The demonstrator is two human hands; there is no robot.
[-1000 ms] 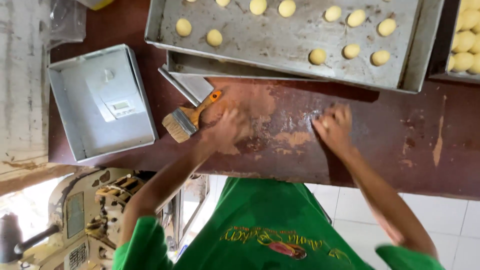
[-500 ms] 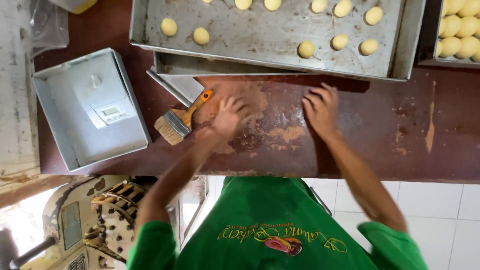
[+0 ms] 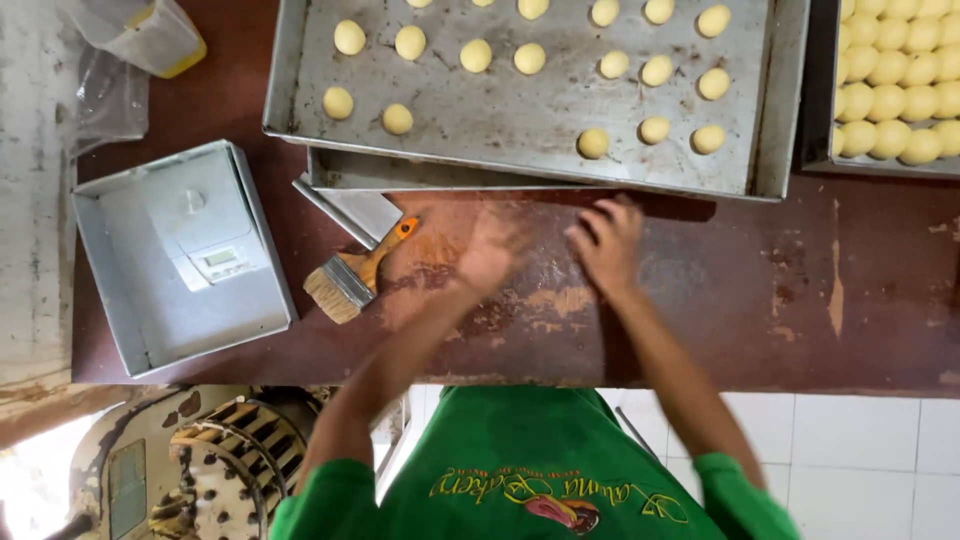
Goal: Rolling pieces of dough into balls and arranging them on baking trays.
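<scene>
Both hands lie flat on the worn brown bench (image 3: 760, 300), holding nothing: the left hand (image 3: 490, 250) is blurred, so its fingers cannot be read, while the right hand (image 3: 605, 240) has fingers spread apart. Just left of the left fingers lies a pastry brush (image 3: 355, 275). Just beyond both sets of fingertips sits a metal baking tray (image 3: 500, 110) carrying pale dough balls (image 3: 593, 143).

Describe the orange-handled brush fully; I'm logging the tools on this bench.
The flat pastry brush with an orange handle has a dark metal ferrule and pale, tan bristles. It lies flat on the worn reddish-brown table, handle pointing up-right toward the blurred left hand, bristles down-left toward the shallow grey metal tray. No hand touches it, and its handle tip lies beside a bare metal sheet's corner.
</scene>
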